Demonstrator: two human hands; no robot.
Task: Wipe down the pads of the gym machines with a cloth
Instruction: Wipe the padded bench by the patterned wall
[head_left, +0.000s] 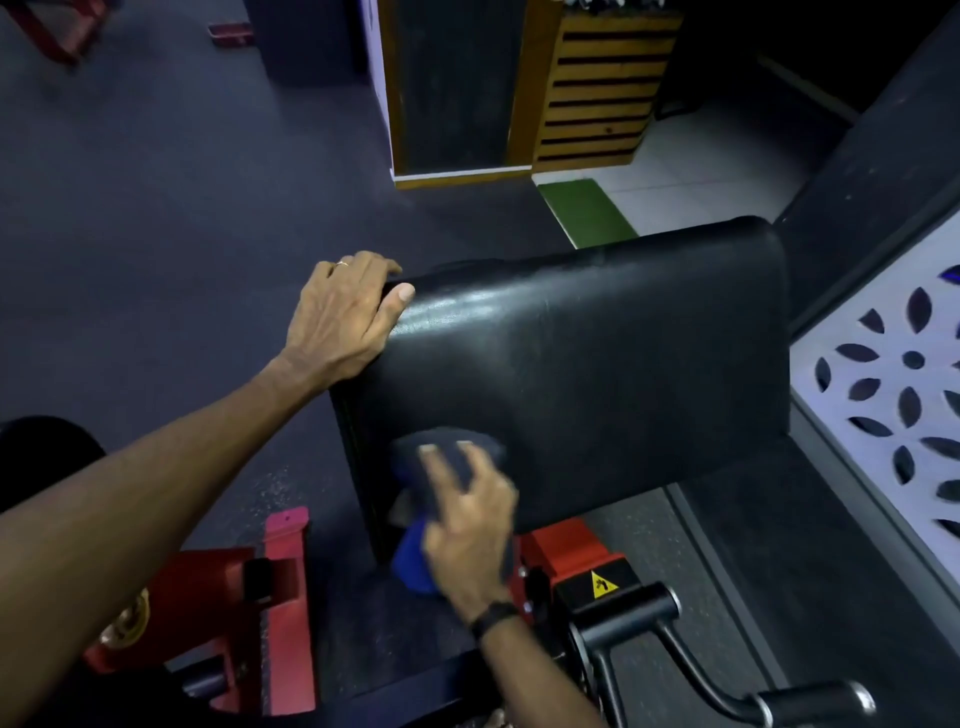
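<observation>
A large black vinyl pad (597, 364) of a red-framed gym machine fills the middle of the view, tilted up toward me. My left hand (343, 317) grips the pad's upper left corner, thumb on its face and fingers wrapped over the edge. My right hand (467, 525) presses a blue cloth (447, 457) against the pad's lower left part, fingers spread flat over it. A fold of the cloth hangs below my palm past the pad's bottom edge.
Red machine frame (228, 613) lies lower left, with a black handle bar (623, 613) and a yellow warning sticker (602, 584) lower right. A white patterned panel (893, 395) stands at right. A wooden slatted unit (602, 88) and green mat (587, 210) lie beyond on dark rubber floor.
</observation>
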